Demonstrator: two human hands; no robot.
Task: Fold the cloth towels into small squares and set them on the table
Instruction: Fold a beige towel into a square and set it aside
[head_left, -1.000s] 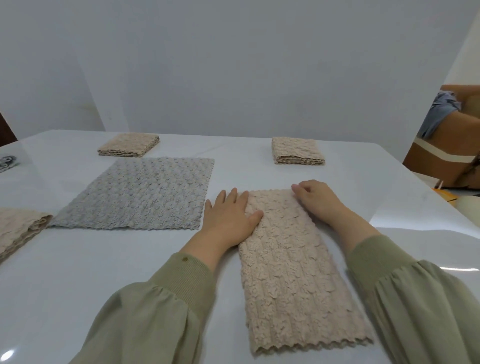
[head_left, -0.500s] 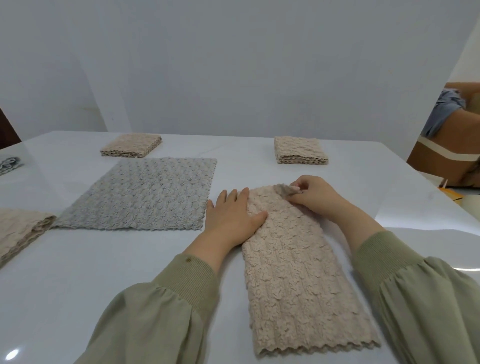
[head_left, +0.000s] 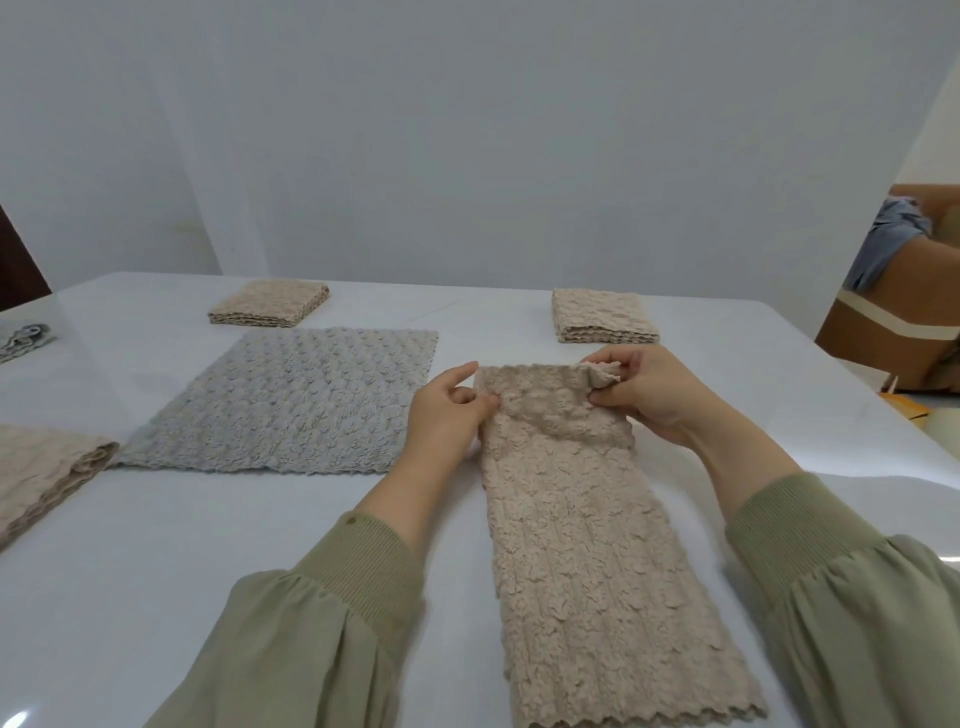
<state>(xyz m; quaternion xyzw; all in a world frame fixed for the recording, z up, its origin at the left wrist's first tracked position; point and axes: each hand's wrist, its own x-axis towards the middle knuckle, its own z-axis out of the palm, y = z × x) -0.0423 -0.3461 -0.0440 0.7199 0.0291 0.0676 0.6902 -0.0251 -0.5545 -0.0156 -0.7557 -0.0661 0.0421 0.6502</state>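
Note:
A beige towel (head_left: 597, 561), folded into a long strip, lies on the white table (head_left: 260, 545) and runs from my hands toward the near edge. My left hand (head_left: 447, 415) pinches its far left corner. My right hand (head_left: 649, 395) pinches its far right corner. The far end of the strip is lifted off the table and bent back toward me. A grey towel (head_left: 291, 400) lies flat and unfolded to the left of my left hand.
Two beige towels folded into squares sit at the back, one at the left (head_left: 270, 304) and one at the right (head_left: 602, 316). Another folded beige towel (head_left: 41, 473) lies at the left edge. A cardboard box (head_left: 893, 317) stands beyond the right side.
Both hands went from resting flat on the strip's far end to pinching its corners. The far end has risen off the table and curls toward me.

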